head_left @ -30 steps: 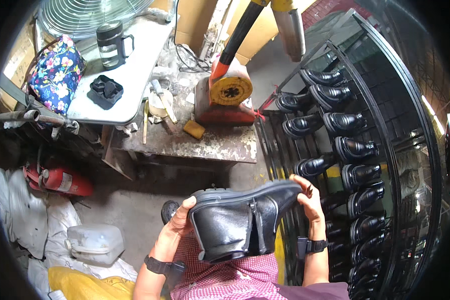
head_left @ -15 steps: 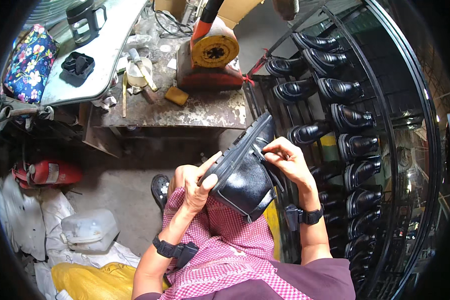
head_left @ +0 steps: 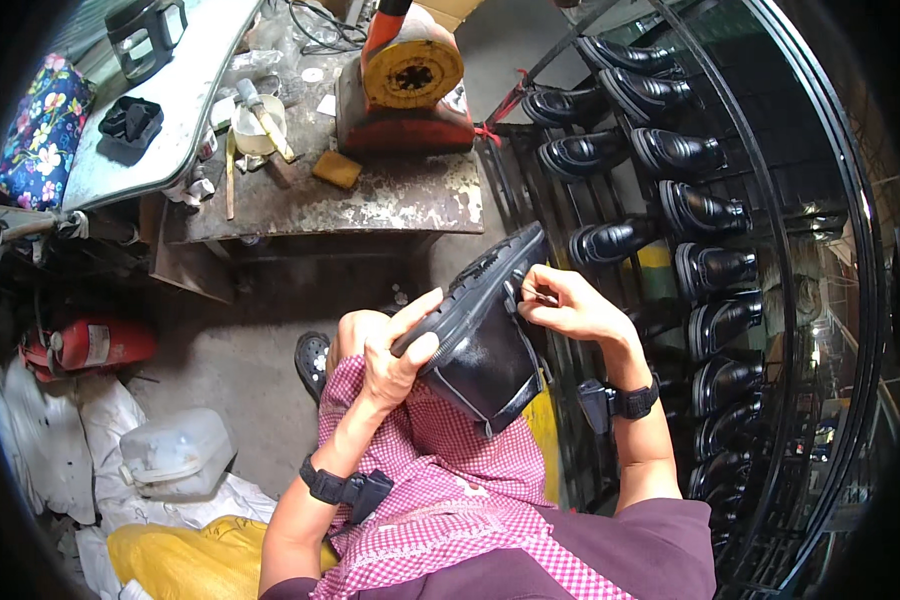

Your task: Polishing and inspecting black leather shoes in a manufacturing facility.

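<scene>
A black leather boot (head_left: 485,365) lies tilted over my lap, its ribbed sole turned up to the left and its toe pointing away to the right. My left hand (head_left: 395,355) clasps it by the heel end, fingers along the sole and thumb over the edge. On the boot's other side, my right hand (head_left: 570,305) pinches at the upper near the front opening. Something thin and dark shows between those fingertips, too small to name. A pink checked apron (head_left: 445,500) covers my lap beneath the boot.
Rows of black shoes (head_left: 715,270) fill a metal rack at my right. Ahead, a worn bench (head_left: 410,205) carries a red machine (head_left: 400,125), a yellow sponge (head_left: 337,170) and a pot with a brush (head_left: 260,125). A red cylinder (head_left: 95,345) and plastic jug (head_left: 180,455) stand left.
My right fingers have drawn into a tighter pinch beside the boot's upper. The boot has turned slightly in my left hand's hold, and the whole view has shifted a little.
</scene>
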Available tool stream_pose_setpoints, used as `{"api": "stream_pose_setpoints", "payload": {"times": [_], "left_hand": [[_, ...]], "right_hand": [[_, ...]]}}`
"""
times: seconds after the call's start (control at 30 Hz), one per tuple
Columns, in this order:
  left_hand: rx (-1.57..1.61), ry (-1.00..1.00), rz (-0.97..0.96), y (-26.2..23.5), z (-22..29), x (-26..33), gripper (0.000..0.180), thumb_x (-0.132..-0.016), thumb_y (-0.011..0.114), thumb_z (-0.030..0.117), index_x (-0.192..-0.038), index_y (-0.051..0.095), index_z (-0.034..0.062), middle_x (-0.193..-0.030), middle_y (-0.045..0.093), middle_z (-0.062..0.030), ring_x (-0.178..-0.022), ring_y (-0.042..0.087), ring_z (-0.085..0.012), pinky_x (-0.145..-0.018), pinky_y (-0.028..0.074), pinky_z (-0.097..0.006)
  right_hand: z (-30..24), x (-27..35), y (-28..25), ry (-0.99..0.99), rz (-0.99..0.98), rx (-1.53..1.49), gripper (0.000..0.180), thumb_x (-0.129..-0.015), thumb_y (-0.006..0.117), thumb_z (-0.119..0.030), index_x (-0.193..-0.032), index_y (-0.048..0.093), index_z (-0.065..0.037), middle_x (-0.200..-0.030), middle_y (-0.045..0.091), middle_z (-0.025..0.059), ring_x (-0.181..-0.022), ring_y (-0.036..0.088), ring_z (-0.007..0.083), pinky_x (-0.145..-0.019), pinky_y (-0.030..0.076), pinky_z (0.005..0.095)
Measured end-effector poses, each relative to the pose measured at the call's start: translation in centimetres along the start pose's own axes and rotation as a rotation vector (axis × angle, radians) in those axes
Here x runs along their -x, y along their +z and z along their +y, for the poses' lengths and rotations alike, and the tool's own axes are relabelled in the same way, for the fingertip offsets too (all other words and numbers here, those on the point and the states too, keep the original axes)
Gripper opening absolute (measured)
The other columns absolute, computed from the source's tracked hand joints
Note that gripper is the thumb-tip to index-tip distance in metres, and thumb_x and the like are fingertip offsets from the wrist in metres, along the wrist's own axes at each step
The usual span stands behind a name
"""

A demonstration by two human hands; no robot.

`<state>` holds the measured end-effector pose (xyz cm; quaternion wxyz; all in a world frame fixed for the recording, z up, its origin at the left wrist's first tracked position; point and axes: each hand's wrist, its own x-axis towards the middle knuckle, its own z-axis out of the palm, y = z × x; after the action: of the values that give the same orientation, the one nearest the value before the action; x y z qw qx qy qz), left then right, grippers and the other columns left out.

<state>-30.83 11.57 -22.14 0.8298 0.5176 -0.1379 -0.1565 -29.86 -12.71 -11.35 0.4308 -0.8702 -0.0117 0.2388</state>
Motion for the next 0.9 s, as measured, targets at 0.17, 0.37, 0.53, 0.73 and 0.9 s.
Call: {"api": "stream_pose_setpoints", "payload": {"times": [0.17, 0.37, 0.53, 0.73, 0.9], "left_hand": [[-0.053, 0.053, 0.056, 0.2, 0.3, -0.7, 0.054, -0.078, 0.059, 0.033, -0.116, 0.053, -0.0048, -0.094, 0.064, -0.0081, -0.084, 0.057, -0.0109, -0.079, 0.043, -0.023], [-0.141, 0.079, 0.108, 0.3, 0.8, -1.0, 0.056, -0.081, 0.053, 0.042, -0.108, 0.057, -0.0067, -0.089, 0.065, -0.0092, -0.080, 0.059, -0.0114, -0.075, 0.045, -0.023], [0.067, -0.119, 0.234, 1.5, 0.8, -1.3, 0.045, -0.084, 0.048, 0.034, -0.097, 0.062, -0.0063, -0.088, 0.065, -0.0093, -0.081, 0.060, -0.0174, -0.077, 0.044, -0.026], [0.241, -0.274, 0.328, 0.3, -1.2, -1.8, 0.044, -0.087, 0.046, 0.030, -0.111, 0.054, -0.0046, -0.108, 0.059, -0.0124, -0.099, 0.055, -0.0194, -0.089, 0.041, -0.029], [0.424, -0.397, 0.225, -1.8, -2.2, -2.3, 0.049, -0.085, 0.044, 0.038, -0.114, 0.051, -0.0015, -0.110, 0.057, -0.0124, -0.101, 0.054, -0.0215, -0.091, 0.041, -0.032]], "right_hand": [[0.1, 0.5, 1.1, -0.158, 0.133, 0.091, 0.012, -0.078, 0.065, -0.005, -0.086, 0.059, 0.001, -0.070, 0.055, 0.0005, -0.067, 0.050, 0.0058, -0.059, 0.041, 0.0229], [-0.9, 1.5, 1.0, -0.266, 0.263, 0.321, 0.010, -0.075, 0.067, -0.004, -0.081, 0.061, 0.000, -0.065, 0.054, 0.0054, -0.060, 0.054, 0.0101, -0.054, 0.042, 0.0241], [-2.2, 3.8, 0.4, -0.355, 0.246, 0.365, 0.011, -0.070, 0.067, 0.000, -0.079, 0.061, -0.001, -0.067, 0.058, 0.0084, -0.060, 0.060, 0.0201, -0.054, 0.045, 0.0262], [-3.3, 6.8, 0.6, -0.298, 0.149, 0.294, 0.013, -0.072, 0.060, 0.004, -0.084, 0.063, 0.000, -0.072, 0.061, 0.0063, -0.065, 0.061, 0.0157, -0.056, 0.046, 0.0259], [1.3, 6.4, -0.7, 0.024, 0.636, -0.306, 0.024, -0.078, 0.059, -0.001, -0.102, 0.061, -0.002, -0.100, 0.059, 0.0034, -0.091, 0.054, 0.0089, -0.080, 0.042, 0.0209]]}}
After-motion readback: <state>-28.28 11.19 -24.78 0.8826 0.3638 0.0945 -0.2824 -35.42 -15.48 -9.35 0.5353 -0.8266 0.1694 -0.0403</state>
